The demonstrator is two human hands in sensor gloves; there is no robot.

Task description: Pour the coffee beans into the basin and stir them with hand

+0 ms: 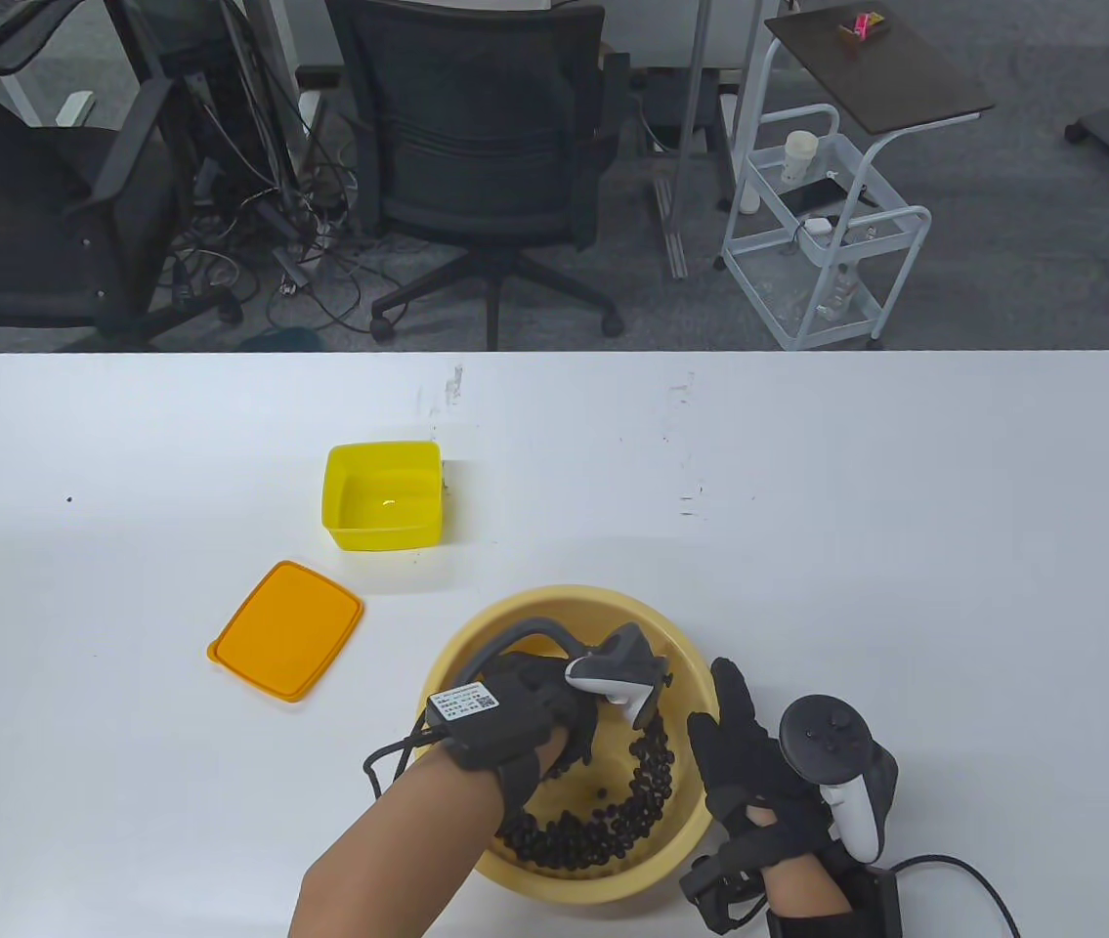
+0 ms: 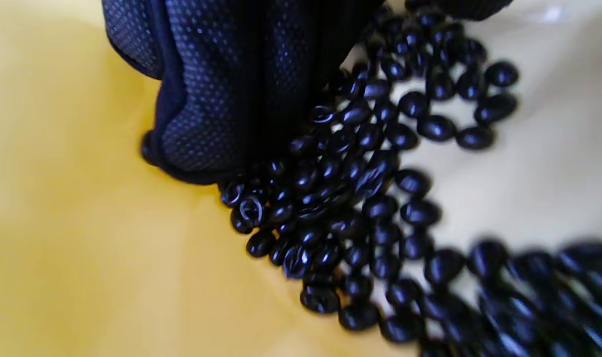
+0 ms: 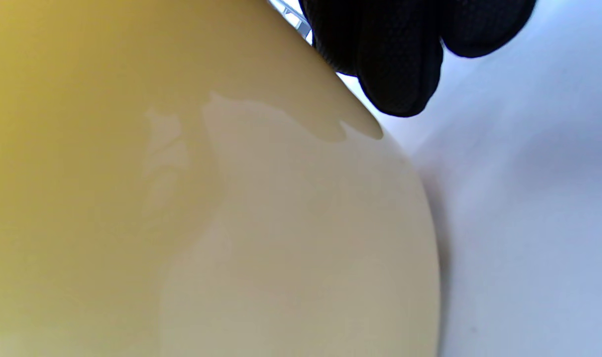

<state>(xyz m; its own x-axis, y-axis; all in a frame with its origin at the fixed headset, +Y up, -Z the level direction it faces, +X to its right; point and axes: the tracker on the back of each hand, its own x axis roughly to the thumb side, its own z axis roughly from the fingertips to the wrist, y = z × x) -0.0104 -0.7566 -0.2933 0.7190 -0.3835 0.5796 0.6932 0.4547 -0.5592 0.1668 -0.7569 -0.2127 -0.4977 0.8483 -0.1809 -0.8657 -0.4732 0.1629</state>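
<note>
One basin (image 1: 554, 611), one yellow box (image 1: 383, 494), one orange lid (image 1: 286, 629), two gloved hands, and a heap of coffee beans (image 1: 613, 826) too many to count: that is what sits on the white table (image 1: 906, 547).

The beans are all in the basin, lying in a curved band along its near and right inner wall, with a few loose ones on the bare floor. The left hand (image 1: 525, 713) is down inside the basin; the left wrist view shows its fingers (image 2: 206, 99) with their tips on the basin floor, pressed against the edge of the bean pile (image 2: 360, 208). They look fairly straight and grip nothing that I can see. The right hand (image 1: 749, 762) is outside, laid against the basin's right wall, fingers extended along the rim; the right wrist view shows the fingertips (image 3: 400, 64) at the outer wall (image 3: 231, 198), not curled round it.

The basin stands close to the table's near edge. The box is beyond it to the left, empty and open, well apart; the lid lies flat between box and near edge, further left, touching neither. To the right and far side of the basin the tabletop is broad open surface up to the far edge.
</note>
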